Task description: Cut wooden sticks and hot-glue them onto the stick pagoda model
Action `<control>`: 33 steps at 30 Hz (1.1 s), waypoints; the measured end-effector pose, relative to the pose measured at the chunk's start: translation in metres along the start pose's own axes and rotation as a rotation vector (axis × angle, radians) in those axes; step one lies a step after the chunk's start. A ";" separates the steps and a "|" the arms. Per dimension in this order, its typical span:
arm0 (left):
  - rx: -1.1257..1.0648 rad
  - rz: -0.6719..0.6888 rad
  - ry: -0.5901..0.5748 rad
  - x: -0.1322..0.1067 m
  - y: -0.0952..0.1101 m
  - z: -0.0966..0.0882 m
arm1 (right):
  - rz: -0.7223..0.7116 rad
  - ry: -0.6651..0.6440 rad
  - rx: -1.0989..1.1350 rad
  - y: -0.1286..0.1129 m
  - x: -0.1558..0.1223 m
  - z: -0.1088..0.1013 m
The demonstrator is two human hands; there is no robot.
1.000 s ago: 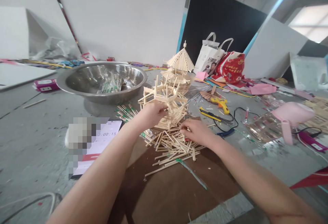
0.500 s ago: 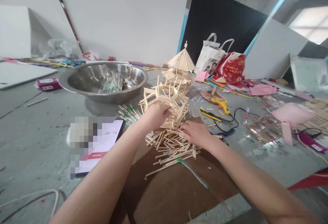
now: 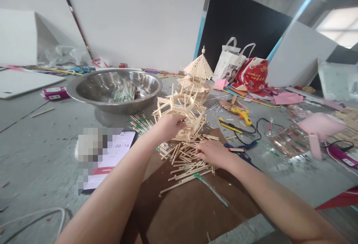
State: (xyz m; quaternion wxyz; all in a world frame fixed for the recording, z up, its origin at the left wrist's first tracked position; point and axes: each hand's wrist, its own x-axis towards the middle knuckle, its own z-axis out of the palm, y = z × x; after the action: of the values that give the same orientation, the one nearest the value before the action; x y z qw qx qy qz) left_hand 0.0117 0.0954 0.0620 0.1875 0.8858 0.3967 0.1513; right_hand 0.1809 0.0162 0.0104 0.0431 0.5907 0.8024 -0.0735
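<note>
Here's my left hand point(image 3: 170, 124) in at the stick frame point(image 3: 181, 108), fingers bent in a narrow curl against its near side, and whether a stick is pinched between them I cannot tell. The frame sits dead ahead of me, an open cage of pale sticks, with uprights poking from its top. Down to its right and nearer me, my right hand point(image 3: 212, 152) is low at the pile of loose sticks point(image 3: 191, 158), fingers curled inward, their tips hidden; I can't tell if they grip anything. The pile spreads over the near side of the frame's foot, on the brown board point(image 3: 179, 214), and a greenish strip point(image 3: 212, 190) lies just beside it.

Behind the frame rises a stick tower point(image 3: 198, 69) with a pointed roof. Over to the left, the metal basin point(image 3: 93, 86) holds a wrapped bundle of sticks point(image 3: 123, 91), and the phone point(image 3: 119, 151) lies near my left forearm. Out right, the yellow glue gun point(image 3: 242, 114) is just beyond the yellow cutter point(image 3: 229, 125), both well clear of my fingers.
</note>
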 end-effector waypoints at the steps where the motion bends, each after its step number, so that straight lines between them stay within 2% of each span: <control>1: -0.004 -0.005 -0.006 0.000 0.000 0.000 | 0.013 0.010 -0.009 0.002 0.001 0.001; 6: -0.027 -0.023 -0.005 0.001 -0.002 0.001 | 0.072 0.061 0.010 0.014 0.004 0.000; 12: -0.036 0.000 -0.008 0.000 -0.002 0.000 | 0.140 0.144 0.107 0.031 0.005 -0.014; 15: -0.037 0.011 -0.002 0.000 -0.003 0.000 | 0.110 0.154 0.142 0.036 0.004 -0.017; 19: -0.033 0.025 0.011 0.002 -0.005 0.002 | 0.008 0.098 0.134 0.029 0.004 -0.009; 24: -0.009 0.025 0.031 0.003 -0.005 0.006 | -0.008 0.046 0.037 0.011 0.007 0.003; 27: 0.003 0.012 0.031 0.002 -0.002 0.006 | 0.006 0.034 -0.013 0.005 0.006 0.004; 30: -0.002 0.002 0.028 0.001 -0.001 0.004 | 0.041 0.048 0.033 0.006 0.001 -0.008; 33: -0.020 0.002 0.027 0.000 0.000 0.003 | 0.053 0.109 0.265 0.014 -0.006 -0.033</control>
State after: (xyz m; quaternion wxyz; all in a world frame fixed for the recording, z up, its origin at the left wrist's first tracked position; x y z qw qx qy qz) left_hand 0.0131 0.0952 0.0591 0.1906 0.8822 0.3966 0.1673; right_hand 0.1970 0.0205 0.0425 -0.0769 0.6153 0.7710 -0.1453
